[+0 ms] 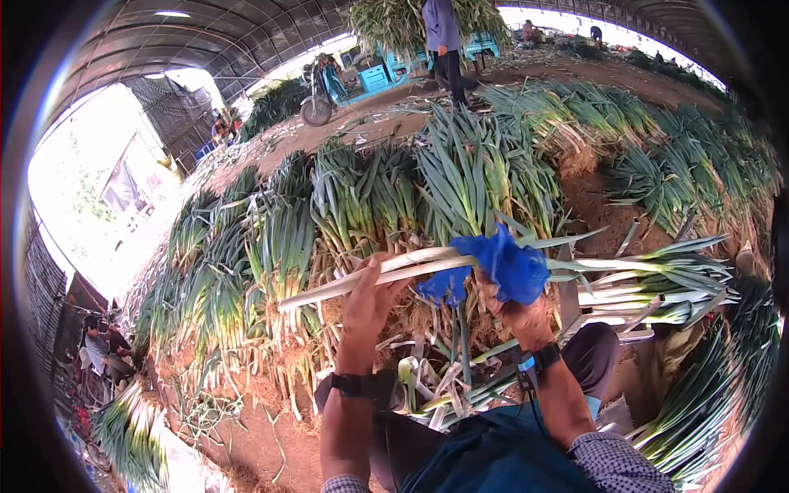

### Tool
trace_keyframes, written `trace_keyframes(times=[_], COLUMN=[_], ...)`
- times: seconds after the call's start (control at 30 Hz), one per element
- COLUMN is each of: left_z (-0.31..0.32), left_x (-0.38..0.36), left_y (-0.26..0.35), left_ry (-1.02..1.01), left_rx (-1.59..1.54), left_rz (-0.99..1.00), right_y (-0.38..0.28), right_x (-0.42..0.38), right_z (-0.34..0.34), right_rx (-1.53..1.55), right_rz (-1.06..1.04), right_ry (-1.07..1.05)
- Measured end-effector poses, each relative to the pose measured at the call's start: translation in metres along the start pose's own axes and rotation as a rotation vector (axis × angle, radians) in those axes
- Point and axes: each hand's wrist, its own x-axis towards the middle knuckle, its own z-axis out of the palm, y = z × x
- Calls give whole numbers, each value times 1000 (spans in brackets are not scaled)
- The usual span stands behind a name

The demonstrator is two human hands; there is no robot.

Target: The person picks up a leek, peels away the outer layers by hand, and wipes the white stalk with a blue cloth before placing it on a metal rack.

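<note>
Two long peeled leeks (pixel 329 288) lie across in front of me, white ends to the left and green leaves to the right. My left hand (pixel 371 300) has its fingers around their white stalks. Farther along, a crumpled blue cloth (pixel 514 267) wraps the leeks, and my right hand (pixel 519 316) grips it from below. The cloth hides part of the right fingers and the middle of the stalks. Beside my right hand, a stack of cleaned leeks (pixel 657 283) rests in a rack with upright metal posts (pixel 629 236).
Rows of untrimmed leeks (pixel 362 193) with rooty ends stand ahead. Peeled leaf scraps (pixel 431 386) lie by my knees. More leeks (pixel 711 403) are at the right. Behind, a person (pixel 442 41) walks by a blue three-wheeler (pixel 374 78); another person (pixel 103 353) sits far left.
</note>
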Motion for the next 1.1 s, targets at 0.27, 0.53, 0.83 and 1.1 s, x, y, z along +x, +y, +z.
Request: trace_keyframes(times=[0.27, 0.53, 0.83, 1.1], left_z=[-7, 14, 21, 13], left_x=[-3, 12, 8, 18], left_y=[18, 18, 84, 100], left_ry=[135, 224, 208, 157], left_rx=[223, 475, 635, 583], left_rz=[-62, 4, -5, -51], right_y=[-72, -95, 7, -93], right_x=[-51, 0, 83, 45], right_z=[8, 68, 54, 69], right_rx=[-1001, -2342, -2034, -1894], right_rz=[-545, -557, -462, -739], right_ry=[101, -220, -438, 114])
